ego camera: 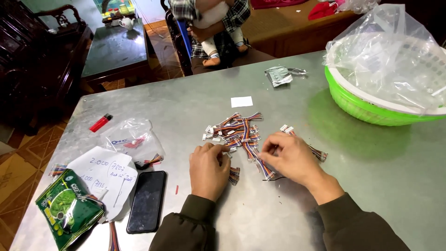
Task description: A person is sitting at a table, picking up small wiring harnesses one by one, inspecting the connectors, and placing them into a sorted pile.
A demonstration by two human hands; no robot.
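Two bare hands rest on a grey metal table [371, 176], working at a loose pile of short multicoloured ribbon cables [239, 132] with small white connectors. Far to the left of the hands lies a green foil packet [67, 211], partly on a sheet of handwritten paper [107, 174]; above these sit a red lighter [101, 122] and a clear plastic bag [132, 138]. Just left of the left hand, a black phone [147, 201] lies face up, screen dark. The left hand [209, 169] has its fingertips curled down at the near edge of the pile, pinching what seems to be the end of a cable; a small bundle pokes out from beneath its right side. The right hand [290, 158] sits just beside it, fingers bent inward and closed on the cable strands between the two hands; one cable trails out to its right. Beyond both hands lie a small white slip [241, 102] and a crumpled grey wrapper [279, 75]. Well to the right of the right hand stands a green basket [357, 104] lined with clear plastic.
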